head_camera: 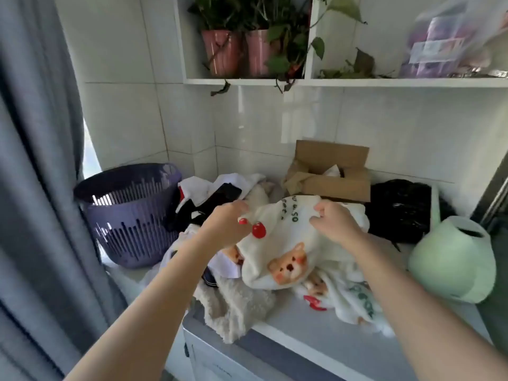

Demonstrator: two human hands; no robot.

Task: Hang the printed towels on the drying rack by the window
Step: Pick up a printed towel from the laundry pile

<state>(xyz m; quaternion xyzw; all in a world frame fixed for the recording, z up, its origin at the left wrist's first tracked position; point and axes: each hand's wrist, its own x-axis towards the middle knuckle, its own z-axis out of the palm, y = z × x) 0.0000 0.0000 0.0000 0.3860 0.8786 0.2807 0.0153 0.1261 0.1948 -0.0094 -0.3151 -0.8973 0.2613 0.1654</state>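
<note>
A white towel printed with a bear face, red hearts and green letters [286, 243] is lifted off the laundry pile on the countertop. My left hand [228, 224] pinches its upper left edge and my right hand [334, 221] grips its upper right edge. A second printed towel [349, 298] lies crumpled on the counter below my right forearm. A fluffy cream cloth [233, 309] hangs over the counter's front edge. No drying rack is in view.
A purple slatted laundry basket [129, 215] stands at the left by a grey curtain [35, 188]. Behind the pile are a cardboard box [330, 171] and a black bag [398, 207]. A green watering can [453, 259] sits at the right. Potted plants [247, 48] fill the shelf above.
</note>
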